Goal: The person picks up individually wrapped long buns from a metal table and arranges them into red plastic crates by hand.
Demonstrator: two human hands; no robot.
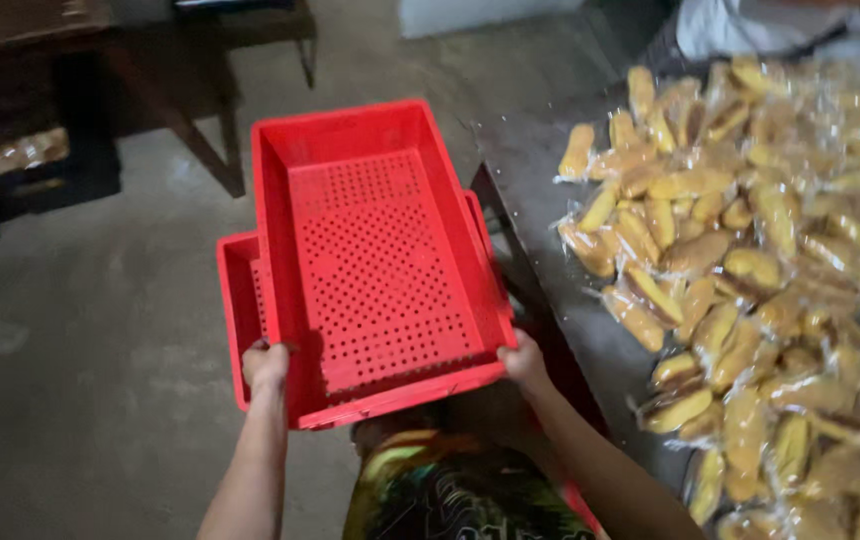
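Empty red perforated crate, gripped at near corners by left hand and right hand; wrapped buns heaped on table, none crated yet

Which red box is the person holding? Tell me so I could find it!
Left of the metal table piled with wrapped yellow buns, find two red crates. It's the upper crate, empty with a holey bottom, gripped by the left hand and right hand; the lower crate peeks out beneath.
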